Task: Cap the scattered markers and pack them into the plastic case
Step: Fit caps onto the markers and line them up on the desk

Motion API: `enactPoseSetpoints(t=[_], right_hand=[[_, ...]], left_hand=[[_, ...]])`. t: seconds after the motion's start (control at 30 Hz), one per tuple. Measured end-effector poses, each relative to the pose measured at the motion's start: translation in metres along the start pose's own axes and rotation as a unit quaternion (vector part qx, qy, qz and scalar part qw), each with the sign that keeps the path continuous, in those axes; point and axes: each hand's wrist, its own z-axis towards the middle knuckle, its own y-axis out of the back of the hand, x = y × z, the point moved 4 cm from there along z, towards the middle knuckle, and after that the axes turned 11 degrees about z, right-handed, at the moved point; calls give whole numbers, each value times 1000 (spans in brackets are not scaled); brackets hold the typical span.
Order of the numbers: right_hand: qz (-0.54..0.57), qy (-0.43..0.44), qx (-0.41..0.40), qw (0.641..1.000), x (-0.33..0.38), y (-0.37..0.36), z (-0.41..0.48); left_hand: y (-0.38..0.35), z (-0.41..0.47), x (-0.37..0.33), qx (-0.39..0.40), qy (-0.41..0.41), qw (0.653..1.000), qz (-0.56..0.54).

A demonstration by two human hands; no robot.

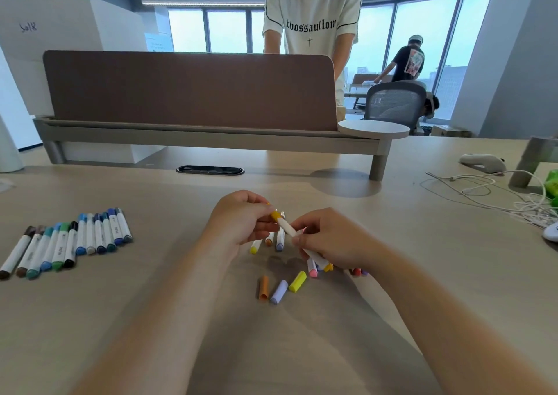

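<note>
My left hand (241,218) pinches a yellow-orange cap (275,215) at the tip of a white marker (287,227). My right hand (326,237) grips that marker's lower end and a few more markers (315,260) under its fingers. Below the hands lie three loose caps: orange (263,287), lilac (279,292) and yellow (297,281). A few markers (273,240) lie on the desk beneath the left hand. A row of several capped markers (69,240) in brown, green and blue lies at the left. No plastic case is in view.
A brown divider panel (190,89) on a grey shelf crosses the back of the desk (151,319). White cables (489,192) and a white device (481,162) lie at the right. A person (314,16) stands behind the divider.
</note>
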Motion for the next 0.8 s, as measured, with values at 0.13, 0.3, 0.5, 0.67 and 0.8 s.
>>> enactPoseSetpoints(t=[0.13, 0.3, 0.5, 0.67, 0.8], right_hand=[[-3, 15, -28, 999, 3, 0, 2], [28, 2, -56, 998, 7, 3, -2], [-24, -64, -129, 989, 3, -3, 13], [-87, -151, -153, 973, 7, 2, 30], [-132, -160, -99, 973, 13, -1, 36]], left_hand=[[-5, -5, -3, -2, -25, 999, 25], [-7, -6, -3, 7, -31, 999, 44], [5, 0, -6, -19, -59, 993, 101], [14, 2, -8, -56, -83, 982, 162], [18, 5, -7, -76, -74, 979, 174]])
